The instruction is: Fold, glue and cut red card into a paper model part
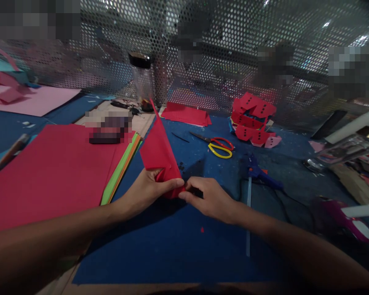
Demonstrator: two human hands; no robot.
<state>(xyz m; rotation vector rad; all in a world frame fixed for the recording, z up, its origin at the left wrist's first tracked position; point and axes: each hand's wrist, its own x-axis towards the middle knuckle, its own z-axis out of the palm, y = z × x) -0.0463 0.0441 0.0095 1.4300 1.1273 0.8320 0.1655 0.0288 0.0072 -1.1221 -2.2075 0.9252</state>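
A folded sheet of red paper (pixel 160 143) stands tilted above the blue work surface (pixel 178 254). My left hand (pixel 147 186) is closed on its lower part, thumb pressed flat over the front. At the lower right edge, the fingertips of my right hand (pixel 207 196) pinch the same paper. Just beyond the hands lie scissors (pixel 220 148) with one red and one yellow handle loop. To the right rests a blue glue gun (pixel 264 174) with a clear glue stick (pixel 249 217) pointing toward me.
Stacked red sheets (pixel 55 172) cover the left side. Behind stand a clear jar (pixel 143 84) with a black lid, flat red pieces (pixel 186 113) and punched red cutouts (pixel 253 119). A perforated metal panel (pixel 110 49) closes off the back. A purple-and-white object (pixel 350 219) sits at right.
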